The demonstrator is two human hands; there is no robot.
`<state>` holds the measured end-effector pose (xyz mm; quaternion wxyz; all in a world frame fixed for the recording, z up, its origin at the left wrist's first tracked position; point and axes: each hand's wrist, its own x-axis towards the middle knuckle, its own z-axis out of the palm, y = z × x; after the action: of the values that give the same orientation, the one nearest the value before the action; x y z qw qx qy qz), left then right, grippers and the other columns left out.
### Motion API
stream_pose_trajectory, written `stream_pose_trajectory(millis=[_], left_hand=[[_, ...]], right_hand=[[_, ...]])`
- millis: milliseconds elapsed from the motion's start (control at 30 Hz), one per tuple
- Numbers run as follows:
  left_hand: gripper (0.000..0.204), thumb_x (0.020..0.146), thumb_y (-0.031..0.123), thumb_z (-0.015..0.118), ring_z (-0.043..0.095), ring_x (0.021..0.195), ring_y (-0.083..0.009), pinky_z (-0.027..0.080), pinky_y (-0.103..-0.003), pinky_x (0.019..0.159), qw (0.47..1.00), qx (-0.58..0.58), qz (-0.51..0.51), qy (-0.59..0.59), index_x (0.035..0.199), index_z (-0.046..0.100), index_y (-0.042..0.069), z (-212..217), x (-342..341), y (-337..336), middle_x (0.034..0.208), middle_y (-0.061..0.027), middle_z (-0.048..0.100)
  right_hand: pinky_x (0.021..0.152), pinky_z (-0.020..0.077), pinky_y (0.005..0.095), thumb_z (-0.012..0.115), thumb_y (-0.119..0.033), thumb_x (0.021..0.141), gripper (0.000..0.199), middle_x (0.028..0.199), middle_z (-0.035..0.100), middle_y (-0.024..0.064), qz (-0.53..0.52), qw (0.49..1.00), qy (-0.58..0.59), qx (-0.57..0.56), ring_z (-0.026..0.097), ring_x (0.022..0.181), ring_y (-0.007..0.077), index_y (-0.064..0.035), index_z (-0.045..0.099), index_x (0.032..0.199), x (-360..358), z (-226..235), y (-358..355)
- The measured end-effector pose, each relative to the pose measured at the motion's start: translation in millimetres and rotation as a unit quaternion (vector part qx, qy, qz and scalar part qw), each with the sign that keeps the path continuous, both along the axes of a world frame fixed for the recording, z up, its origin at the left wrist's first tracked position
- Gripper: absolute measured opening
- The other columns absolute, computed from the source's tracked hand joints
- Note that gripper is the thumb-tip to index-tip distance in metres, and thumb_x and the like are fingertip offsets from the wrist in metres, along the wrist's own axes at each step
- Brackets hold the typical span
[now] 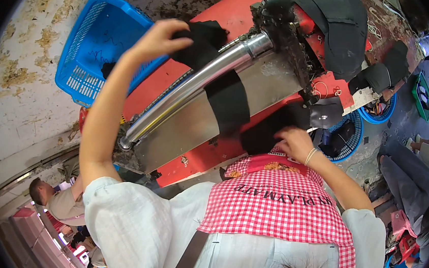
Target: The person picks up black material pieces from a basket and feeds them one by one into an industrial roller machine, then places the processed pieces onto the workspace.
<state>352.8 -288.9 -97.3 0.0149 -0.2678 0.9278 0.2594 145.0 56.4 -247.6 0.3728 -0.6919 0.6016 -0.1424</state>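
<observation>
My left hand reaches beyond the metal roller, its thumb and fingers closed on a dark, bunched black cloth piece. A flat black fabric strip lies on the metal plate on my side of the roller; the roller hides its far end. Close to my apron, my right hand grips the edge of another black fabric piece, which is a little blurred. Beside that piece lies a dark grey cloth with a small white mark.
A blue plastic basket with loose threads stands at the far left. Black fabric is draped over the red machine's right end. Blue baskets stand on the floor at right. Other people are at lower left and right.
</observation>
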Motion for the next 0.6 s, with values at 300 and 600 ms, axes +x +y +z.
stream_pose_trajectory(millis=[300, 600], left_hand=[[0.035, 0.076, 0.013, 0.068, 0.052, 0.092, -0.0092, 0.042, -0.023, 0.081, 0.998, -0.067, 0.010, -0.006, 0.105, 0.056, -0.002, 107, 6, -84, 0.097, -0.0022, 0.058], [0.033, 0.078, 0.012, 0.060, 0.058, 0.092, -0.0229, 0.046, -0.029, 0.078, 0.889, -0.453, 0.033, -0.063, 0.109, 0.055, 0.001, 123, 45, -131, 0.103, -0.0114, 0.059]], right_hand=[[0.087, 0.0375, 0.0338, 0.066, -0.019, 0.066, 0.028, 0.106, 0.049, 0.0028, 0.070, 0.981, 0.082, -0.159, 0.045, 0.102, 0.0222, -0.0141, 0.062, 0.094, 4, -47, -37], [0.061, 0.0477, 0.0319, 0.061, -0.013, 0.076, 0.012, 0.069, 0.059, 0.0083, 0.084, 0.981, -0.146, -0.100, 0.060, 0.063, 0.0237, -0.0067, 0.057, 0.084, 7, 28, -26]])
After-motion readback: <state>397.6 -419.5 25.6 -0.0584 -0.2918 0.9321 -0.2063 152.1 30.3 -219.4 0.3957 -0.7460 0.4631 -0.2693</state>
